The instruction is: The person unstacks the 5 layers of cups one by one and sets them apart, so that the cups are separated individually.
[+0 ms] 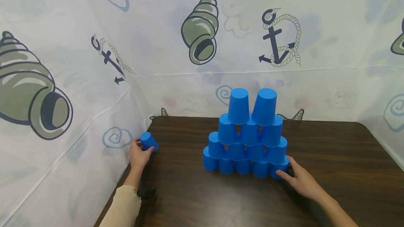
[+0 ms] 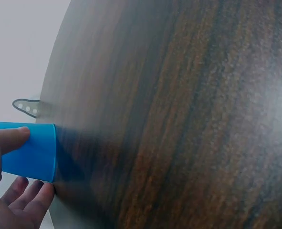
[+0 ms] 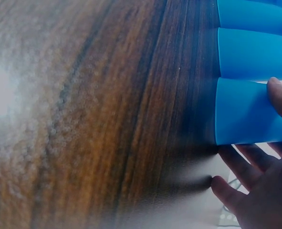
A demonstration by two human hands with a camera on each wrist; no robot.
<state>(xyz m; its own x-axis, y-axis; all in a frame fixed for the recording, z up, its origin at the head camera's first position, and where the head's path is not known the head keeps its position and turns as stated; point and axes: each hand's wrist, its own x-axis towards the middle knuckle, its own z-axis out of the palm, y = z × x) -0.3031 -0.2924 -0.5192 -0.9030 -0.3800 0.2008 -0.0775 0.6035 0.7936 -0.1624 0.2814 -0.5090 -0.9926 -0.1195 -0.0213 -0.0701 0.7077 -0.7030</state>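
A blue cup (image 1: 148,140) stands upside down at the table's left edge. My left hand (image 1: 139,155) grips it, thumb on the near side and fingers on the other, as the left wrist view also shows on the cup (image 2: 33,155). To the right rises a stacked wall of upside-down blue cups (image 1: 249,132) in several rows, with two cups on top. My right hand (image 1: 301,179) holds the bottom-row cup (image 3: 248,112) at the right end, its thumb in front and its fingers around the outer side.
The dark wooden table (image 1: 186,192) carries the stack right of its middle. Behind and to the left hangs a white cloth (image 1: 157,38) printed with shells and anchors. A dark object (image 1: 146,192) shows beside my left wrist.
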